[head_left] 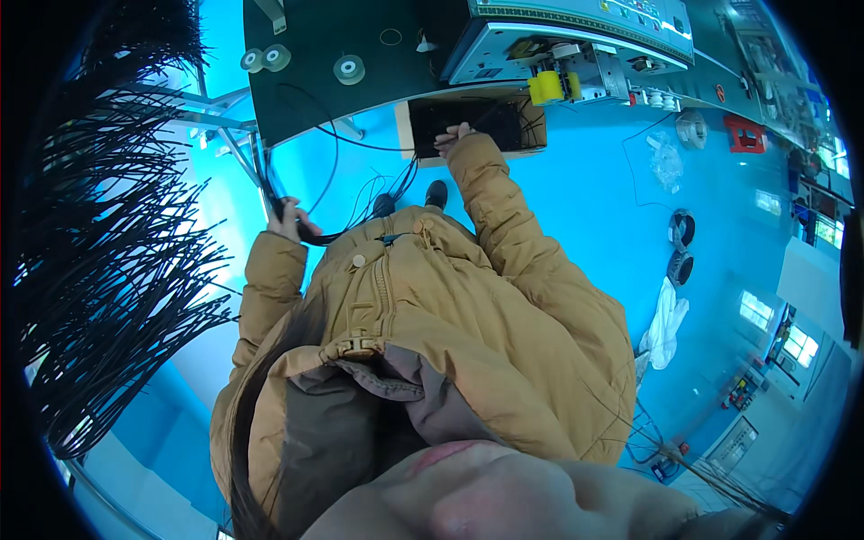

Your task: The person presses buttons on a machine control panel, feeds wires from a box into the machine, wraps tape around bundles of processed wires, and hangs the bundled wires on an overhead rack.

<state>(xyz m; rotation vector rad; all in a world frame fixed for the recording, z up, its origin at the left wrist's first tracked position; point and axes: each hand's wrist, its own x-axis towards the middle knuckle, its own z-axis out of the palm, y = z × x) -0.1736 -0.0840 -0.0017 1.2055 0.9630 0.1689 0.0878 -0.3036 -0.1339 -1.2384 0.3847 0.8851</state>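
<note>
My left hand (290, 219) is closed around a bundle of black cables (317, 239) beside my jacket, at the left. Loose ends of the bundle fan out in front of my body. A single black cable (360, 144) curves from the left across to my right hand (454, 137). The fingers of that hand are pinched together at the cable's end, over the near edge of an open cardboard box (537, 133). The box has a dark inside; what lies in it is hard to make out.
A dark green workbench (396, 58) holds tape rolls (349, 69) and a grey machine (576, 45) with yellow rollers (545, 87). Many black cables (117, 270) hang from a rack at the left. A red crate (745, 133) and wire coil (691, 130) rest on the blue floor.
</note>
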